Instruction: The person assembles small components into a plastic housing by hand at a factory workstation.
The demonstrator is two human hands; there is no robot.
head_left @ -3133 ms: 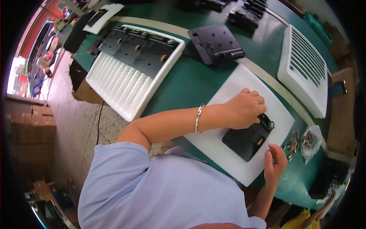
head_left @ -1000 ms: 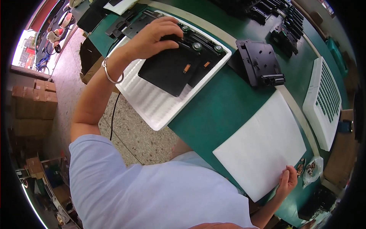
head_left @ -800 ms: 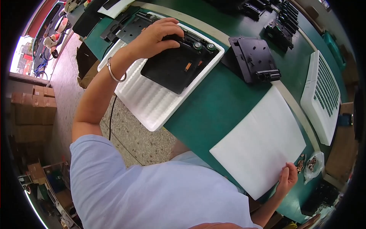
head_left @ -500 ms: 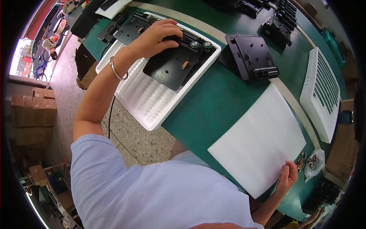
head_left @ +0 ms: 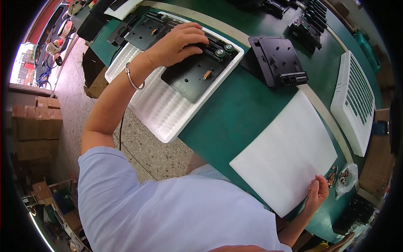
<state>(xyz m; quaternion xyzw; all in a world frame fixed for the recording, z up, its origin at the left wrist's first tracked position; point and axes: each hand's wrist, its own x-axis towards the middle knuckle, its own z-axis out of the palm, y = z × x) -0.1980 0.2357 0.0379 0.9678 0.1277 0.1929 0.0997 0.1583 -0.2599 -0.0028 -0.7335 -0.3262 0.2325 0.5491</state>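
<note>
My left hand reaches into a white foam tray at the upper middle. Its fingers curl over the rod end of a black plate assembly, which has round metal ends and a small copper-coloured part. A second black plate assembly lies at the far left of the same tray. My right hand rests at the right edge of a white foam sheet. Its fingers are drawn together, and whatever may be between them is hidden.
Another black plate assembly stands tilted on the green table. A white slotted tray is at the far right. A clear bag of small parts lies beside my right hand. Several black assemblies line the back.
My left hand and the black plate assembly under it have shifted slightly to the right within the tray. My right hand has barely moved.
</note>
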